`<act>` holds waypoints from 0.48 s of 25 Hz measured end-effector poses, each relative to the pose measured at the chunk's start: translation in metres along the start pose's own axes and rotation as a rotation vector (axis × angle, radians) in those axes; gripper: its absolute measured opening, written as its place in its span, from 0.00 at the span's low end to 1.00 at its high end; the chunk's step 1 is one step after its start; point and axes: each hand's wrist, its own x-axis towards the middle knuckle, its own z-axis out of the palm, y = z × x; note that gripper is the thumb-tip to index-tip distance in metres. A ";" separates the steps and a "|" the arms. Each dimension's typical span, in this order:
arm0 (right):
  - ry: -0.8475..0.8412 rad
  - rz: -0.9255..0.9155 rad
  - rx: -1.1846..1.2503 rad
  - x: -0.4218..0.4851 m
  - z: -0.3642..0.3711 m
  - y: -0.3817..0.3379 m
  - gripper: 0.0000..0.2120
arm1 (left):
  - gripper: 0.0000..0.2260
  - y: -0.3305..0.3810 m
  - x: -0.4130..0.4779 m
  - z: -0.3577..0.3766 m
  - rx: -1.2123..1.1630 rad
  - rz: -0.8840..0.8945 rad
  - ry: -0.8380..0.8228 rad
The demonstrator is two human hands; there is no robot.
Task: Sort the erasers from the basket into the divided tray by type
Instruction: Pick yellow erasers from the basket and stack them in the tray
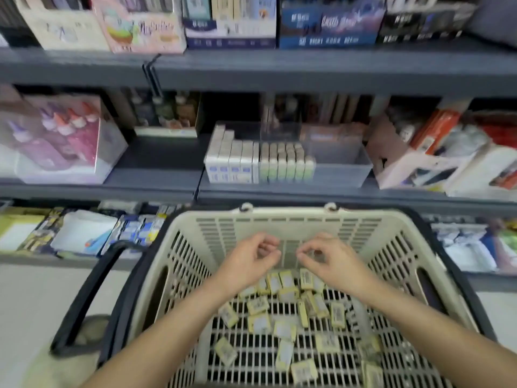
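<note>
Shop shelves (pixel 279 71) behind; left hand (pixel 253 261), right hand (pixel 333 260) over basket (pixel 279 214), fingers (pixel 265 242) curled thumb-to-forefinger; held item cannot tell.

Basket (pixel 288 212) is showing cream plastic in a slotted grid pattern, with its handles (pixel 89 292) showing black. Loose erasers (pixel 258 323) are showing yellow wrappers with white labels. Tray (pixel 341 169) is looking clear; white blocks (pixel 232 163) are carrying blue labels, and green blocks (pixel 285 166) are looking pale. Shelf (pixel 279 71) is reading dark grey.
</note>
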 end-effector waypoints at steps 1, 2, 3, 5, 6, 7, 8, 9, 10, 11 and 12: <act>-0.103 0.021 -0.046 -0.005 0.016 0.005 0.07 | 0.09 -0.009 -0.003 0.006 0.033 -0.079 -0.046; -0.196 0.050 -0.087 -0.006 0.030 0.011 0.08 | 0.10 -0.017 -0.002 0.012 0.062 -0.142 -0.067; -0.283 0.086 -0.118 -0.009 0.044 0.018 0.09 | 0.11 -0.026 -0.004 0.016 0.084 -0.195 -0.076; -0.414 0.147 -0.182 -0.013 0.065 0.032 0.11 | 0.11 -0.041 -0.007 0.022 0.100 -0.268 -0.074; -0.463 0.173 -0.224 -0.015 0.074 0.037 0.11 | 0.11 -0.049 -0.009 0.023 0.098 -0.300 -0.074; -0.490 0.200 -0.266 -0.018 0.081 0.041 0.12 | 0.11 -0.056 -0.012 0.023 0.090 -0.332 -0.077; -0.492 0.228 -0.296 -0.020 0.087 0.042 0.13 | 0.11 -0.062 -0.014 0.023 0.072 -0.363 -0.079; -0.473 0.252 -0.309 -0.020 0.092 0.043 0.14 | 0.11 -0.067 -0.015 0.023 0.046 -0.389 -0.078; -0.447 0.263 -0.314 -0.019 0.096 0.042 0.16 | 0.11 -0.072 -0.015 0.024 0.027 -0.408 -0.080; -0.428 0.268 -0.324 -0.017 0.099 0.041 0.18 | 0.10 -0.075 -0.014 0.025 0.025 -0.422 -0.087; -0.422 0.269 -0.346 -0.014 0.102 0.039 0.19 | 0.10 -0.079 -0.012 0.027 0.029 -0.432 -0.099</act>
